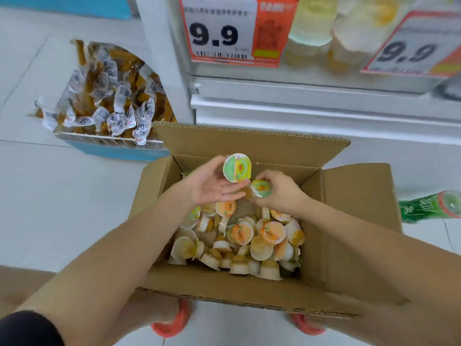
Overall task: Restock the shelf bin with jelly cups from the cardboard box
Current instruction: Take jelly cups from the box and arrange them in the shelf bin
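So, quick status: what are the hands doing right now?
Left hand pinching a green-lidded jelly cup. Right hand gripping another cup. Both above the open cardboard box. Nothing blocking.

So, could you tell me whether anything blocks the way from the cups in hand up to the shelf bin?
Nothing visible does. The left hand and right hand each hold a cup over the box; the bin sits above, with only the box's raised rear flap below that path.

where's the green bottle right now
The green bottle lies on its side on the floor at the far right edge of the head view, just beyond the right flap of the cardboard box, below the shelf.
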Motion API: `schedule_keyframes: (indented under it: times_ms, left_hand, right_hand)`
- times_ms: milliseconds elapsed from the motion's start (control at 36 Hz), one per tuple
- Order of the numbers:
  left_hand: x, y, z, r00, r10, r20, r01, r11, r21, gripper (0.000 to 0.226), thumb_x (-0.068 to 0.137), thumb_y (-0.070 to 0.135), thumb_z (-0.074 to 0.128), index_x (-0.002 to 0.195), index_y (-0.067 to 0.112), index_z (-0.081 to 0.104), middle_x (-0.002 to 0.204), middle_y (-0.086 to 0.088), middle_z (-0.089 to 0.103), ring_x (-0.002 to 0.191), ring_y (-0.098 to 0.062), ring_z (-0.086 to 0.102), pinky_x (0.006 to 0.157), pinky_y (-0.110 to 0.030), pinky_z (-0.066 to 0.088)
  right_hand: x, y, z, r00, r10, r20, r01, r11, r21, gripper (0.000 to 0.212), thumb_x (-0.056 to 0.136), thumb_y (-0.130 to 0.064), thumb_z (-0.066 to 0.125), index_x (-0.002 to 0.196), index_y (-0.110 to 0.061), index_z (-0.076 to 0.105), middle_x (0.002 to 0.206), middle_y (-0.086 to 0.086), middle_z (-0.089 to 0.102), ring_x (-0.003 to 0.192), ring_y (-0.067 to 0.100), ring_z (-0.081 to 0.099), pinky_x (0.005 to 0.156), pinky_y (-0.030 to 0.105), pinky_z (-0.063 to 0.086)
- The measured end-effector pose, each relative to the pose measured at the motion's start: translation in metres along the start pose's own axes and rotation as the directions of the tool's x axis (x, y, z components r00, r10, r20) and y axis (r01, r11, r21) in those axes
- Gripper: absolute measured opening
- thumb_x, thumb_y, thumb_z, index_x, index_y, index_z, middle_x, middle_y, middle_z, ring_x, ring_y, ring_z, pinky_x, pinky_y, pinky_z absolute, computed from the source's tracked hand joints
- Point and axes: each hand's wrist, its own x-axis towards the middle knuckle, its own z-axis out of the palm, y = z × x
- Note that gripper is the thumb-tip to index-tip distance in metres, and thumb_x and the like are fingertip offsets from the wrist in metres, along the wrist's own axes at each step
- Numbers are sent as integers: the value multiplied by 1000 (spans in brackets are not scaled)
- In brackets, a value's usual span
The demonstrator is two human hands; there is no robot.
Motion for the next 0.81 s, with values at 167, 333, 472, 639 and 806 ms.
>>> schedule_keyframes:
  times_ms: [167, 333, 472, 639, 806]
  left_hand:
    - [-79, 25, 52, 995, 96, 8, -95, 969, 228, 39, 91, 34, 54, 119, 6, 54, 109, -22, 66, 84, -31, 71, 75, -43, 57]
    - [-144, 23, 90, 973, 228, 25, -224, 917, 332, 70, 73, 27, 73, 135, 11, 44, 135, -23, 50, 107, -35, 63, 76, -42, 58]
    - [-168, 8, 111, 957, 240, 161, -274, 931, 239, 60, 70, 17, 68, 127, 3, 53, 114, -21, 65, 94, -31, 68, 80, -35, 56]
    - [-173, 3, 127, 942, 247, 225, -299, 924, 237, 47, 70, 13, 67, 115, 4, 59, 113, -27, 64, 93, -34, 68, 79, -38, 57]
    - [-175, 13, 129, 931, 274, 240, -311, 941, 131, 54, 69, 11, 67, 120, 0, 56, 116, -28, 62, 95, -36, 67, 77, -38, 58]
  right_hand:
    - [-47, -56, -77, 980, -194, -34, 191, 978, -80, 46, 69, -24, 78, 114, -26, 67, 93, -18, 59, 99, 12, 52, 75, 15, 32]
    - [-104, -99, -126, 918, -263, -297, 285, 958, 33, 76, 66, -17, 82, 128, -28, 39, 91, -7, 52, 77, 15, 56, 65, 17, 40]
    - [-129, -113, -142, 876, -340, -343, 366, 931, 13, 73, 58, -29, 89, 114, -20, 44, 93, -4, 60, 83, 12, 57, 68, 16, 41]
    - [-134, -120, -153, 869, -405, -283, 417, 909, -19, 70, 57, -29, 88, 119, -19, 59, 100, -16, 56, 88, 1, 50, 74, 4, 36]
    - [-123, -124, -159, 885, -384, -262, 437, 880, 185, 64, 62, -23, 86, 119, -35, 58, 117, -10, 57, 104, 5, 57, 88, 18, 49]
